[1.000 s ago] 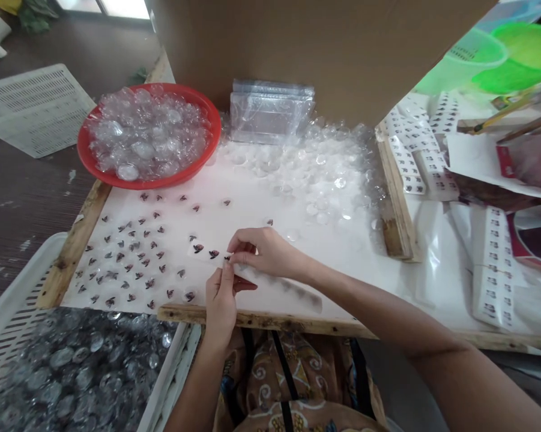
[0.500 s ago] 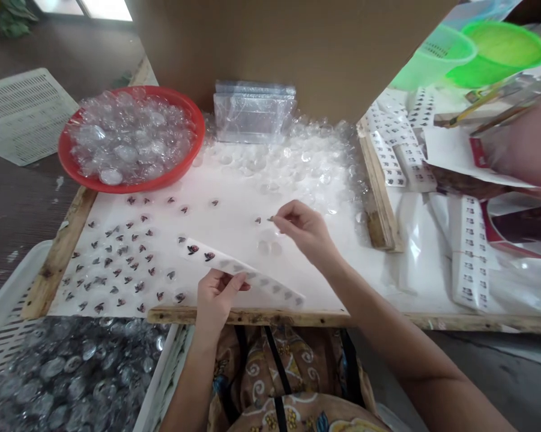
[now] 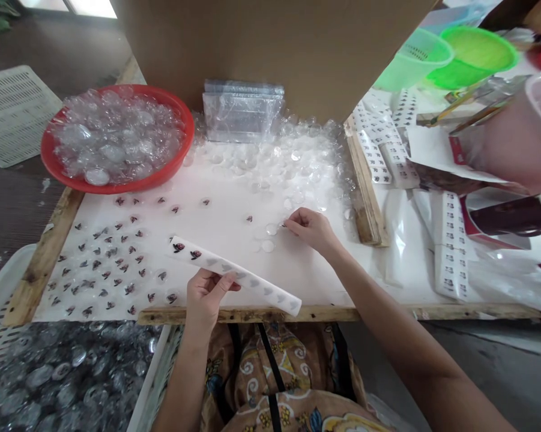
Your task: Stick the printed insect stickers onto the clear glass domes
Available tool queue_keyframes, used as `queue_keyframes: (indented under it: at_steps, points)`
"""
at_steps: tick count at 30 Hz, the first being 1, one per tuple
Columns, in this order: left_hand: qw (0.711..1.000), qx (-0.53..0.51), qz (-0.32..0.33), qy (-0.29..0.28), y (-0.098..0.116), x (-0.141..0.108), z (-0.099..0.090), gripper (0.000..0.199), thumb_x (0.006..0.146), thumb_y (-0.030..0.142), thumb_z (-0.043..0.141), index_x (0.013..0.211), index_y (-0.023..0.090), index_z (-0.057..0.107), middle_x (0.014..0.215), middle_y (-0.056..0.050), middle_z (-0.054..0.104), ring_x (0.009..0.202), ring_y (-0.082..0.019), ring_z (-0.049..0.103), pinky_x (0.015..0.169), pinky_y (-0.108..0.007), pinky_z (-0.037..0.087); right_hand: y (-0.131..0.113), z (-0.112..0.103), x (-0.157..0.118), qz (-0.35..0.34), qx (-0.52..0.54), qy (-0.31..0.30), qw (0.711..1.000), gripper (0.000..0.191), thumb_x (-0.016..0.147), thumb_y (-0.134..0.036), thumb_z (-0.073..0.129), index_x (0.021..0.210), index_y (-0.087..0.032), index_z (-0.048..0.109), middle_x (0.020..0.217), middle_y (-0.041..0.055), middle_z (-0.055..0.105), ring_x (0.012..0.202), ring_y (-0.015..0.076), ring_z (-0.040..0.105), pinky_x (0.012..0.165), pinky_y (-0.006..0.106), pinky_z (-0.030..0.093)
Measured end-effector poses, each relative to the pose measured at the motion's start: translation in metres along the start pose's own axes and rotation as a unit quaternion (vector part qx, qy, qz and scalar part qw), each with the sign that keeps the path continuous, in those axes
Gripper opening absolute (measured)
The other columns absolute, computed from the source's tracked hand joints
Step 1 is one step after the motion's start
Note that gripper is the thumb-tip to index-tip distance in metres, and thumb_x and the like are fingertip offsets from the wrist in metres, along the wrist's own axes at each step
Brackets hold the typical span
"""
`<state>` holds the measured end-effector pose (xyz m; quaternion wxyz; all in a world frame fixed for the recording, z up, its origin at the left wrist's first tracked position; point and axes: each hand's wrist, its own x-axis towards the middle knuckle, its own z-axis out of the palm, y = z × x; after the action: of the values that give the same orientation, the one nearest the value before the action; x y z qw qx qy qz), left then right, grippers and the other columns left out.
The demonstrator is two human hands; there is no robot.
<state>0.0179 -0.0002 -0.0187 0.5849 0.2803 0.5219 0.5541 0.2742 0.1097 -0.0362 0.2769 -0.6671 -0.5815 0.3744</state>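
Observation:
My left hand (image 3: pixel 211 293) grips a white sticker strip (image 3: pixel 252 282) between thumb and fingers, tilted down to the right over the table's front edge. Two dark-and-red stickers show at its left end. My right hand (image 3: pixel 308 228) is pinched closed near the table middle, on something too small to make out. Beside its fingertips lie a few clear round discs (image 3: pixel 267 246). One disc with a sticker (image 3: pixel 249 219) sits just left of them. Many stickered discs (image 3: pixel 108 258) spread over the table's left side.
A red basin (image 3: pixel 187 144) heaped with clear pieces stands back left. Behind the loose clear discs (image 3: pixel 297 156) are a plastic box (image 3: pixel 243 114) and brown cardboard (image 3: pixel 274 48). A wooden strip (image 3: pixel 364 192) borders sticker sheets (image 3: pixel 450 252) and cups. A crate (image 3: pixel 148 384) of discs sits below left.
My right hand has moved right, from beside the stickered disc to the clear discs. The whole view has shifted slightly. My left hand still holds the strip.

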Motion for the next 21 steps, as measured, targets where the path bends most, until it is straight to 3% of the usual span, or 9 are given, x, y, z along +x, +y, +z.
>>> queue_keyframes:
  at_steps: [4,8,13,16,18,21]
  points:
    - [1.000,-0.003,-0.005,-0.006,0.003,-0.001,0.001,0.026,0.066,0.035,0.088,0.078,0.015,0.075,0.064,-0.001,0.072,0.058,-0.014,0.068,0.057,-0.025,0.061,-0.002,0.007,-0.002,-0.016,-0.068,0.024,0.997,0.011,0.078,-0.031,0.062,0.072,-0.022,0.060,0.068,0.0001,0.062,0.061,0.0142,0.053,0.062,0.028,0.041]
    - [1.000,0.008,-0.006,-0.013,0.000,0.000,-0.002,0.024,0.070,0.034,0.086,0.081,0.015,0.075,0.065,-0.001,0.072,0.059,-0.014,0.068,0.059,-0.025,0.062,-0.005,0.011,-0.009,-0.063,-0.134,0.048,0.988,0.006,0.081,-0.027,0.061,0.079,-0.021,0.062,0.092,0.0042,0.064,0.063,0.0126,0.056,0.069,0.030,0.045]
    - [0.999,0.008,-0.003,-0.036,-0.008,0.003,-0.006,0.024,0.072,0.035,0.085,0.082,0.015,0.075,0.066,-0.001,0.071,0.061,-0.015,0.069,0.059,-0.025,0.061,-0.002,0.003,-0.030,-0.034,-0.154,-0.011,0.987,0.005,0.081,-0.026,0.064,0.083,-0.023,0.061,0.083,0.0017,0.067,0.065,0.0152,0.061,0.068,0.030,0.045]
    - [0.999,0.018,-0.008,-0.039,-0.009,0.003,-0.006,0.024,0.072,0.035,0.084,0.082,0.015,0.075,0.067,-0.001,0.071,0.061,-0.015,0.069,0.060,-0.025,0.061,-0.004,-0.004,-0.043,-0.004,-0.145,-0.081,0.986,0.018,0.079,-0.023,0.068,0.095,-0.024,0.060,0.077,-0.0013,0.070,0.066,0.0161,0.063,0.065,0.028,0.045]
    - [0.999,0.028,-0.010,-0.038,-0.008,0.003,-0.006,0.025,0.073,0.036,0.083,0.082,0.015,0.074,0.067,-0.001,0.071,0.062,-0.015,0.069,0.061,-0.026,0.061,-0.012,-0.007,-0.048,-0.016,-0.171,-0.126,0.977,0.014,0.079,-0.018,0.066,0.092,-0.024,0.061,0.078,-0.0005,0.071,0.069,0.0166,0.065,0.066,0.028,0.045]
    - [0.998,0.046,-0.009,-0.036,-0.008,0.003,-0.006,0.025,0.075,0.037,0.082,0.083,0.015,0.074,0.067,0.000,0.071,0.063,-0.015,0.069,0.063,-0.026,0.060,-0.037,-0.004,-0.053,-0.080,-0.195,-0.115,0.971,0.006,0.086,-0.018,0.059,0.087,-0.022,0.064,0.091,0.0049,0.071,0.076,0.0175,0.066,0.069,0.030,0.046]
